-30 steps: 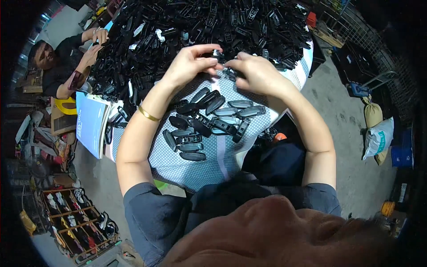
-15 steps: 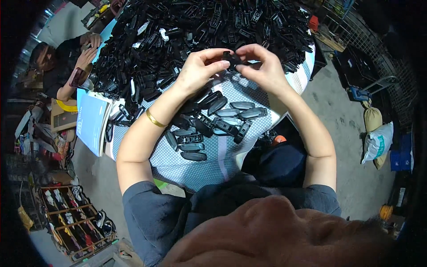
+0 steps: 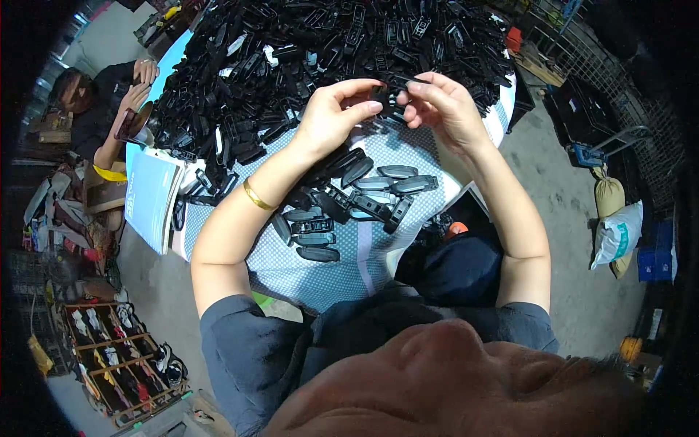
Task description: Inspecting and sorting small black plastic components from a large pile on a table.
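- Head view, how far along: a small cluster of black pieces [image 3: 316, 239] lies loose on the cloth-covered surface [image 3: 309, 280] nearest the person, while a far larger heap of black parts [image 3: 349, 36] spreads across its far side. By the look of it, only a small share is set apart and most is left in the heap (whether the cluster is finished or unworked, I cannot tell).
- Head view, left hand [image 3: 328, 120]: its grip is closed, thumb and forefinger pinching a small dark piece [image 3: 379, 95], which sits between the fingertips, above the near edge of the heap.
- Head view, right hand [image 3: 455, 113]: it hovers just beside that piece, thumb and fingers curled close; I cannot tell whether its grip holds a thin dark part or whether that belongs to the heap behind.
- Head view, around: the cluster lies nearer the person than both hands; a blue-covered book [image 3: 151, 197] rests at the left edge.
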{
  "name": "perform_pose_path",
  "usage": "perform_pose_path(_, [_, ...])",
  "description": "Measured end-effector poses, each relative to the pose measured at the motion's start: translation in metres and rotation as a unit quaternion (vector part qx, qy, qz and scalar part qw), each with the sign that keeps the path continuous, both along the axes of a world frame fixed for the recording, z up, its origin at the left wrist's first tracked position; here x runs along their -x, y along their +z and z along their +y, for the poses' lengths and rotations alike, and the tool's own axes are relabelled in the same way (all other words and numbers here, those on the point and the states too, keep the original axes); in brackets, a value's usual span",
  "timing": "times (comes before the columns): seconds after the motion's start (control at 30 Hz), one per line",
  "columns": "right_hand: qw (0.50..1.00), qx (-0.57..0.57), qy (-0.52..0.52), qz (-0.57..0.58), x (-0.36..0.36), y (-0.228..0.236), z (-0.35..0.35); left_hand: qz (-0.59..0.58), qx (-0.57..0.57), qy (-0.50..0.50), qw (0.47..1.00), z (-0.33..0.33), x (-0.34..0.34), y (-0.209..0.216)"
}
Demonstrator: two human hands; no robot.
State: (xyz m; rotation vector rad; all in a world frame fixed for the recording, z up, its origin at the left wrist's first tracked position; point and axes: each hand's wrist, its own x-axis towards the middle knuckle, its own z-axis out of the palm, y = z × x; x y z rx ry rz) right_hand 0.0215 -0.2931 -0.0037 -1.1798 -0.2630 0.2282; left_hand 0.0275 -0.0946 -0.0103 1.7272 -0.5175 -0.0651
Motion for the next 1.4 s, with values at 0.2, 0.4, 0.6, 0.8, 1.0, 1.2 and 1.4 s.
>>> perform_pose_path(0.2, [0.999,-0.021,0.005,0.05,-0.002,-0.011,0.003,-0.029,0.012,0.03,0.999,0.004,-0.006,-0.007])
perform_pose_path(0.4, [0.985,-0.081,0.09,0.122,-0.007,-0.019,-0.004,-0.062,-0.038,0.03,0.997,0.006,-0.004,0.003])
perform_pose_path(0.6, [0.992,-0.013,0.048,0.118,0.002,-0.013,0.005,-0.005,0.005,0.018,1.0,0.004,-0.003,0.001])
perform_pose_path(0.8, [0.969,0.234,-0.063,-0.05,0.005,-0.017,0.014,0.023,0.104,0.001,0.994,0.001,-0.002,0.0])
perform_pose_path(1.0, [0.924,0.295,-0.061,-0.234,0.003,-0.022,0.01,0.02,0.049,-0.065,0.996,0.006,-0.002,0.008])
perform_pose_path(1.2, [0.827,0.347,-0.148,-0.416,0.01,-0.022,0.017,0.005,0.055,-0.089,0.995,0.008,0.001,0.009])
perform_pose_path(1.4, [0.813,0.329,-0.181,-0.445,0.013,-0.032,0.023,0.005,0.058,-0.083,0.995,0.008,0.001,0.01])
